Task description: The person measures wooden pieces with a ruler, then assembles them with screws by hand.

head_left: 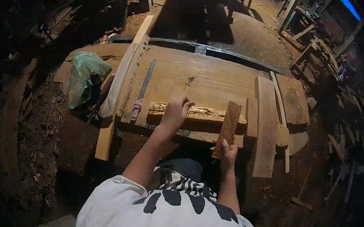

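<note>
My right hand (pixel 226 151) is wrapped round the lower end of a short brown wood block (pixel 229 128), which tilts up over the near edge of the workbench (pixel 177 65). My left hand (pixel 179 110) is above a rough, split-faced wood strip (pixel 206 113), its fingers pinched together; whatever they hold is too small to name. Just beyond it, several dark nails (pixel 189 81) lie in a small pile on the board. To the left rests a long flat metal tool (pixel 147 79) with a cloth-wrapped handle.
A long timber (pixel 127 75) runs along the bench's left side, beside a green plastic bag (pixel 85 75). At the right stand a small block (pixel 252 117), a wide plank (pixel 264 127) and a thin strip (pixel 286 147). Scrap wood (pixel 318 55) is piled farther right.
</note>
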`<state>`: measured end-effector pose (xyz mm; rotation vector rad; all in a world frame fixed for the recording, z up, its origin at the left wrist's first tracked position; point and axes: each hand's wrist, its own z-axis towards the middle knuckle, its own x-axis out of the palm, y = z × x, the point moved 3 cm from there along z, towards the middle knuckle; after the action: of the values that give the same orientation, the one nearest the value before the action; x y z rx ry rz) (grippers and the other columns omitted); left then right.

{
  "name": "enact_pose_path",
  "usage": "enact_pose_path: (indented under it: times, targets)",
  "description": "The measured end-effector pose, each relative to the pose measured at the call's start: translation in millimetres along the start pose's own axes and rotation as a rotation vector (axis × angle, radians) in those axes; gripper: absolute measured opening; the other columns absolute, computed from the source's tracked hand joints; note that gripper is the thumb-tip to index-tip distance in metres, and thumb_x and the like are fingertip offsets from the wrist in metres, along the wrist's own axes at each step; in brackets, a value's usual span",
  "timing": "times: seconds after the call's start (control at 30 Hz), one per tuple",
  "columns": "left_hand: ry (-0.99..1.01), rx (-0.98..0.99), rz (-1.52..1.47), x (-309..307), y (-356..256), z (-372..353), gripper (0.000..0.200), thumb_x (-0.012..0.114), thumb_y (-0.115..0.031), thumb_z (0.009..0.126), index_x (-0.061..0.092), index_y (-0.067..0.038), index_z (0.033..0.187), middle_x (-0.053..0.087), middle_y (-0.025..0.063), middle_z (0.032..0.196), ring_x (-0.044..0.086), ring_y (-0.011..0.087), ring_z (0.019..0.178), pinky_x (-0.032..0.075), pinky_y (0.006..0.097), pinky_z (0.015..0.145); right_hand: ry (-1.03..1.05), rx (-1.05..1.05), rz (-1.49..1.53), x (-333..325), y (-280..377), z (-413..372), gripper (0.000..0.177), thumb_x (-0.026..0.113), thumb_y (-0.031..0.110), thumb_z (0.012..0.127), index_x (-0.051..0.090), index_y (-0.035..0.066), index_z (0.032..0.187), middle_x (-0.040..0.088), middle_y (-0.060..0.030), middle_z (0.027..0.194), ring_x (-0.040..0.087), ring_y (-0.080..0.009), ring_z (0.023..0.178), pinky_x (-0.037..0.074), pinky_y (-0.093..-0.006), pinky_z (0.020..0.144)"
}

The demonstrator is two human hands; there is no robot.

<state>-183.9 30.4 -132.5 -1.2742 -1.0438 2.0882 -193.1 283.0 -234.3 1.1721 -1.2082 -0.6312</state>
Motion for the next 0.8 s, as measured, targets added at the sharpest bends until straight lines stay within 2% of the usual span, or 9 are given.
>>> enact_pose_path:
  times: [0.07, 0.13, 0.17, 0.23, 0.33, 0.4, 0.6, 0.73, 0.8]
  targets:
    - [-0.001, -0.068, -0.099, 11.9, 9.4, -6.4, 0.014, 0.058, -0.009, 0.092, 0.056, 0.005, 0.090, 0.062, 0.0212, 0.087, 0.063, 0.0362, 0.077, 0.050, 0.0431, 0.068, 0.016, -0.021, 0.006, -3.5, -4.1, 1.8, 0.043, 0.057, 0.020, 0.094, 0.038, 0.001, 0.128, 0.063, -0.0186, 0.096, 0.068, -0.0236, 0.082, 0.061, -0.0377, 0.065]
    - [-0.057, -0.306, -0.521, 25.9, 20.7, -12.8, 0.017, 0.054, -0.015, 0.097, 0.054, 0.002, 0.098, 0.065, 0.0149, 0.086, 0.065, 0.0249, 0.069, 0.053, 0.0357, 0.061, 0.028, -0.043, 0.012, -5.4, -6.7, 1.6, 0.044, 0.057, 0.020, 0.094, 0.037, 0.001, 0.128, 0.063, -0.0187, 0.096, 0.068, -0.0237, 0.082, 0.061, -0.0377, 0.065]
    - [-0.052, -0.300, -0.520, 22.6, 8.8, -15.2, 0.017, 0.054, -0.015, 0.097, 0.054, 0.002, 0.098, 0.065, 0.0149, 0.086, 0.065, 0.0249, 0.069, 0.053, 0.0357, 0.061, 0.018, -0.024, 0.016, -5.9, -7.8, 1.1, 0.044, 0.057, 0.020, 0.094, 0.037, 0.002, 0.128, 0.063, -0.0186, 0.096, 0.068, -0.0240, 0.082, 0.061, -0.0376, 0.065]
    - [0.089, -0.561, -0.755, 22.9, -8.3, -23.7, 0.018, 0.052, -0.018, 0.099, 0.052, -0.001, 0.104, 0.065, 0.0086, 0.084, 0.064, 0.0149, 0.071, 0.054, 0.0282, 0.059, 0.005, -0.011, 0.020, -4.6, -6.5, 1.5, 0.044, 0.057, 0.020, 0.094, 0.037, 0.002, 0.128, 0.063, -0.0185, 0.096, 0.068, -0.0242, 0.082, 0.061, -0.0375, 0.066]
    - [0.133, -0.526, -0.744, 27.6, -12.6, -26.8, 0.015, 0.057, -0.016, 0.097, 0.055, -0.002, 0.102, 0.065, 0.0068, 0.085, 0.064, 0.0135, 0.071, 0.054, 0.0260, 0.059, -0.014, -0.005, 0.012, -1.3, -0.9, -1.2, 0.043, 0.057, 0.021, 0.094, 0.037, 0.002, 0.127, 0.063, -0.0179, 0.097, 0.068, -0.0246, 0.084, 0.061, -0.0374, 0.066]
    - [0.141, -0.521, -0.695, 29.9, -15.9, -29.3, 0.015, 0.059, -0.014, 0.095, 0.056, -0.001, 0.102, 0.065, 0.0070, 0.085, 0.064, 0.0133, 0.071, 0.054, 0.0260, 0.060, -0.002, -0.020, 0.038, 0.3, 1.3, -2.3, 0.035, 0.054, 0.013, 0.095, 0.036, 0.002, 0.123, 0.061, -0.0179, 0.098, 0.068, -0.0255, 0.086, 0.061, -0.0388, 0.066]
    - [0.136, -0.464, -0.690, 39.3, -3.8, -30.4, 0.011, 0.064, -0.007, 0.091, 0.062, 0.001, 0.099, 0.067, 0.0064, 0.086, 0.065, 0.0136, 0.076, 0.054, 0.0258, 0.066, 0.007, 0.062, 0.005, -10.4, -9.7, -1.2, 0.035, 0.054, 0.014, 0.096, 0.037, 0.002, 0.124, 0.061, -0.0172, 0.099, 0.067, -0.0253, 0.085, 0.061, -0.0392, 0.066]
    - [0.061, -0.440, -0.659, 33.8, 9.0, -23.5, 0.010, 0.066, -0.006, 0.088, 0.067, 0.001, 0.095, 0.070, 0.0075, 0.084, 0.066, 0.0131, 0.078, 0.053, 0.0266, 0.070, -0.048, -0.023, 0.021, 5.6, 4.9, -1.2, 0.041, 0.057, 0.020, 0.094, 0.038, 0.001, 0.125, 0.062, -0.0164, 0.097, 0.067, -0.0250, 0.084, 0.060, -0.0372, 0.065]
    - [0.013, -0.449, -0.567, 28.0, 18.6, -18.7, 0.012, 0.067, -0.007, 0.088, 0.068, 0.002, 0.096, 0.071, 0.0085, 0.086, 0.066, 0.0126, 0.076, 0.052, 0.0268, 0.071, -0.002, -0.024, 0.023, 1.8, 1.4, -0.4, 0.034, 0.054, 0.017, 0.096, 0.037, 0.002, 0.122, 0.063, -0.0179, 0.096, 0.068, -0.0248, 0.081, 0.060, -0.0380, 0.066]
